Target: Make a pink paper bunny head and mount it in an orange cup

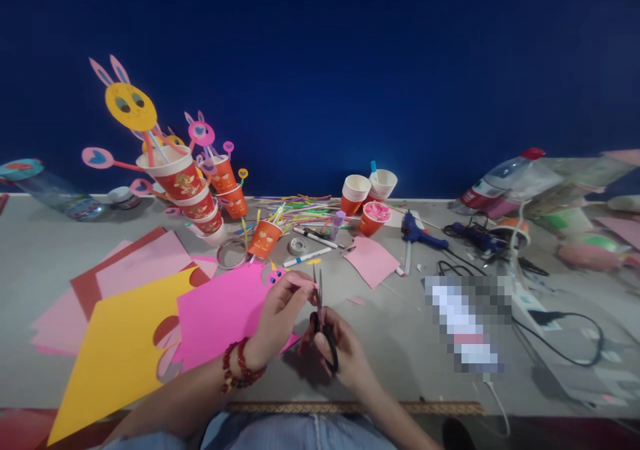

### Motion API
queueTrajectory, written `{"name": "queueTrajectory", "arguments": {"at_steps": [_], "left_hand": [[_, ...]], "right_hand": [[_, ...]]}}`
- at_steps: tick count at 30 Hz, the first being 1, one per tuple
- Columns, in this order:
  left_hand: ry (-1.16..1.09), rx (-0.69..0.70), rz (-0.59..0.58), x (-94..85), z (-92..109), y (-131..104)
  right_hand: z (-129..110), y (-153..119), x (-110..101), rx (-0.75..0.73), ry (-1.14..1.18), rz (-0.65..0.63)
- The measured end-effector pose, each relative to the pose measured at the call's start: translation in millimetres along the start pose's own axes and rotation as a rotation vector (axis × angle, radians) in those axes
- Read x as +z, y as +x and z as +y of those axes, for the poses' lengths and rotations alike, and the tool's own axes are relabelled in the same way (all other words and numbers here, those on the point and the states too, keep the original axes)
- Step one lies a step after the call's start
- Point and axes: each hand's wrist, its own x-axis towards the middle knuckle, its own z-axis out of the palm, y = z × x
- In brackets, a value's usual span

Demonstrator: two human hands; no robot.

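My right hand (347,350) is wrapped around black-handled scissors (329,349), their blades pointing away from me and slightly parted. Close to the blades, my left hand (275,313) pinches a small piece of pink paper (302,282), partly covered by the fingers. Below the left hand lies a bright pink sheet (220,317), overlapped by a yellow sheet (117,333) with rounded cut-outs along its edge. A pink paper square (373,261) rests beyond the right hand, with a small pink scrap (356,301) nearer to me.
Stacked red cups with a yellow rabbit face (131,107) stand back left. Scattered coloured sticks (295,207), a tape roll (297,246) and a cup of pink pieces (376,217) lie behind my hands. A blue glue gun (423,233) and cables are at right.
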Motion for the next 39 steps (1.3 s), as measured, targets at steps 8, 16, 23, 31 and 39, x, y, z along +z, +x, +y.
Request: {"name": "queueTrajectory", "arguments": {"at_steps": [8, 16, 23, 31, 39], "left_hand": [[0.039, 0.01, 0.016, -0.2, -4.0, -1.2], [0.088, 0.041, 0.032, -0.6, -7.4, -4.1], [0.082, 0.067, 0.051, -0.1, -9.3, -3.6], [0.072, 0.055, 0.047, 0.0, -8.8, -3.8], [0.076, 0.062, 0.041, -2.0, -12.7, -3.0]], "right_hand": [[4.3, 2.3, 2.4, -0.016, -0.009, 0.037], [7.4, 3.8, 4.2, -0.028, 0.041, 0.039], [11.8, 4.3, 5.0, -0.03, 0.049, 0.036], [12.6, 5.2, 4.0, -0.019, 0.033, 0.055], [14.8, 6.8, 3.1, 0.017, 0.05, 0.061]]}}
